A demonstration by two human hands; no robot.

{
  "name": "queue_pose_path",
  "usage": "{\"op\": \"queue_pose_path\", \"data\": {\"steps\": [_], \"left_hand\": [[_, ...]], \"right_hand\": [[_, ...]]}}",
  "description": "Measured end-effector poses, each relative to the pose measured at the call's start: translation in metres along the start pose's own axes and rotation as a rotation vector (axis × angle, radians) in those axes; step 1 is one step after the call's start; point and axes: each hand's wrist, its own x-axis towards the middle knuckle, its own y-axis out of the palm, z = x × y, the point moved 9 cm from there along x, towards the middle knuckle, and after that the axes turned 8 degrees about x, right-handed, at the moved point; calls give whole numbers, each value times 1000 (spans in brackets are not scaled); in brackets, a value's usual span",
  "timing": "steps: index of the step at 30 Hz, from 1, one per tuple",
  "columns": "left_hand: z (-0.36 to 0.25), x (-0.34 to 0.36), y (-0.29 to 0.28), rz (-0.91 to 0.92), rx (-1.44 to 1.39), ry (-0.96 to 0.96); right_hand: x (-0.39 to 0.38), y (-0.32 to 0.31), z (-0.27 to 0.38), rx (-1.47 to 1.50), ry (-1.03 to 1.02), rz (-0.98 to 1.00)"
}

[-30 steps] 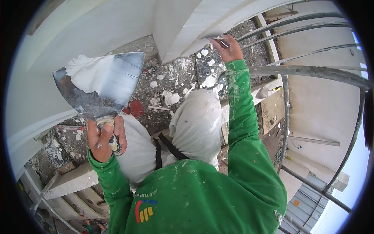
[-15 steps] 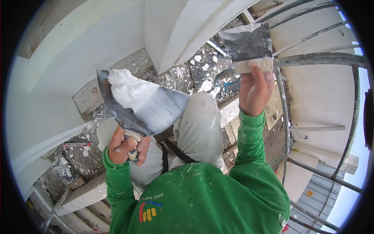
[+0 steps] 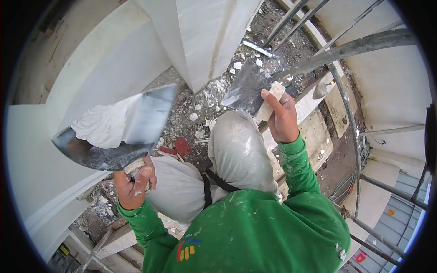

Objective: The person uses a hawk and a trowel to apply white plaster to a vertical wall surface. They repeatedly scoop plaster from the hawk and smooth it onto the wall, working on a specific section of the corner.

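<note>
left hand (image 3: 136, 183) closed round a trowel (image 3: 154, 113), white putty (image 3: 102, 125) heaped toward the trowel's far edge, right hand (image 3: 284, 114) gripping a scraper (image 3: 249, 86), pale flakes (image 3: 193, 117) on the floor (image 3: 196, 157)

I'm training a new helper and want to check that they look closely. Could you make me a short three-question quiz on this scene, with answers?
1. Multiple choice: what lies on the wide scraper in the left grip?
a) a red block
b) white paste
c) a coil of rope
2. Touching or apart: how do the wide scraper and the square scraper in the right grip stand to each other?
3. Fill in: the sleeves on both arms are ____ in colour.

Key: 1. b; 2. apart; 3. green.
</note>
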Motion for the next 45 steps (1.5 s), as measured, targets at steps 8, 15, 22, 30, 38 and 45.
{"op": "queue_pose_path", "data": {"steps": [8,15,22,30,38,45], "left_hand": [[-50,22,55,-51,961,622],[-25,25,45,-3,1064,650],[36,-7,96,453,-1142,-343],[-13,-3,93,655,-950,-277],[-9,33,65,-29,116,-161],[-21,25,89,-90,414,68]], "right_hand": [[-53,79,-47,165,513,389],[-61,87,41,140,531,353],[-66,76,108,-95,-607,328],[-59,111,71,-1014,-791,734],[-77,76,104,-974,-1160,274],[-112,117,103,-1089,-1456,481]]}}
